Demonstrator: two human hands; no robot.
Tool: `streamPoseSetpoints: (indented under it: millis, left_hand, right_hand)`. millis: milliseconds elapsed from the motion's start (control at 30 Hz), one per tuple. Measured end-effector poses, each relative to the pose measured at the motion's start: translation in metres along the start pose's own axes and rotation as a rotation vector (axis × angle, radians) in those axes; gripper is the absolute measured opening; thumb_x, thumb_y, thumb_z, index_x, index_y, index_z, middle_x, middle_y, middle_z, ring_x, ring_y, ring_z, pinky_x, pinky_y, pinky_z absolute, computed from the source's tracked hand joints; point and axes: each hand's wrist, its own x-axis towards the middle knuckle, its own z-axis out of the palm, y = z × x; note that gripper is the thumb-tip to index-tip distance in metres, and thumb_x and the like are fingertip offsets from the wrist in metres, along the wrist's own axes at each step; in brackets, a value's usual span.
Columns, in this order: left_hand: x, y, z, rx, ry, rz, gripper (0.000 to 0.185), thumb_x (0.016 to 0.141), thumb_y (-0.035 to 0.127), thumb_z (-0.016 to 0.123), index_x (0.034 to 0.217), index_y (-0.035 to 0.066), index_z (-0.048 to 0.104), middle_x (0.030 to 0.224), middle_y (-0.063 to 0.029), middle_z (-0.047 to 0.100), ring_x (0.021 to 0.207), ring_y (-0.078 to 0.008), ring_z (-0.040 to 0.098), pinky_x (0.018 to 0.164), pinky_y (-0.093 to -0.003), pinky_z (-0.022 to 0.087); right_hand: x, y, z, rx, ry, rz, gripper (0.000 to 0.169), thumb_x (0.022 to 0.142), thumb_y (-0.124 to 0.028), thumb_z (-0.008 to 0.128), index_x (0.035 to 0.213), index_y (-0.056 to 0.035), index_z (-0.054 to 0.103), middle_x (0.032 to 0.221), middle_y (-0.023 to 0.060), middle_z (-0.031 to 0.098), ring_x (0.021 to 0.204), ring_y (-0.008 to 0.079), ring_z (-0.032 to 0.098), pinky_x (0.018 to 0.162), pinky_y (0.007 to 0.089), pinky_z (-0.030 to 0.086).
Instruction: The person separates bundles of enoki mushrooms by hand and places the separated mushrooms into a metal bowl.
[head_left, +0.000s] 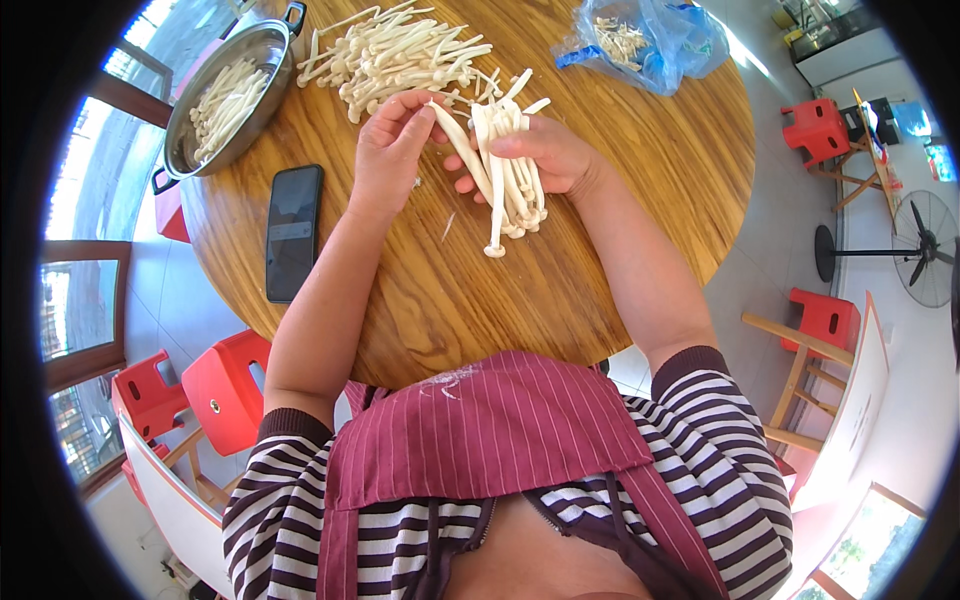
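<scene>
My right hand (547, 154) grips a bunch of long white mushrooms (514, 180), their small caps pointing towards me. With thumb and fingertips, my left hand (394, 142) pinches the stem end of one mushroom (461, 139) that slants out of the bunch. Just beyond both hands, a heap of loose mushrooms (405, 56) lies on the round wooden table (465, 307). More mushrooms (229, 105) rest inside a steel pot (259, 56) with black handles at the far left of the table.
A dark smartphone (292, 232) lies left of my left forearm. At the far right, a blue plastic bag (675, 45) holds mushroom trimmings (621, 43). Red plastic stools (225, 390) stand around the table, and a black floor fan (926, 251) is off to the right.
</scene>
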Motion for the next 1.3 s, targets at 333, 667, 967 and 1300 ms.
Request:
streamPoseSetpoints:
  millis: [333,667,967,1300]
  left_hand:
    - [-0.005,0.004,0.007,0.167,-0.099,-0.021,0.014,0.089,0.008,0.053,0.099,-0.001,0.058,0.092,-0.0029,0.061,0.083,-0.0076,0.055,0.076,-0.0221,0.046]
    - [-0.005,0.002,0.005,0.399,-0.049,0.115,0.006,0.087,0.006,0.055,0.089,0.001,0.058,0.081,0.0003,0.058,0.074,-0.0050,0.051,0.068,-0.0202,0.043]
    - [-0.003,0.001,0.000,0.419,0.111,0.133,0.008,0.090,0.008,0.051,0.085,0.003,0.056,0.080,0.0007,0.054,0.069,-0.0052,0.050,0.063,-0.0195,0.041]
    - [-0.005,0.004,0.015,0.191,-0.071,-0.070,0.059,0.090,0.020,0.055,0.135,-0.002,0.024,0.127,-0.0176,0.044,0.113,-0.0208,0.047,0.094,-0.0292,0.039]
  right_hand:
    - [-0.003,0.000,0.000,0.023,0.065,-0.015,0.051,0.080,-0.020,0.064,0.123,-0.0012,0.044,0.108,0.0209,0.058,0.094,0.0332,0.061,0.081,0.0454,0.052]
    - [-0.003,-0.001,0.007,-0.063,0.152,0.040,0.041,0.080,-0.016,0.061,0.116,0.0015,0.049,0.100,0.0186,0.062,0.084,0.0267,0.065,0.072,0.0398,0.056]
    - [-0.003,0.000,0.009,-0.096,0.165,0.064,0.039,0.080,-0.015,0.061,0.113,0.0023,0.049,0.099,0.0183,0.062,0.082,0.0263,0.065,0.072,0.0405,0.056]
    - [0.001,0.001,0.000,0.046,0.284,-0.154,0.038,0.080,-0.011,0.061,0.114,-0.0021,0.048,0.095,0.0114,0.060,0.085,0.0238,0.063,0.079,0.0390,0.054]
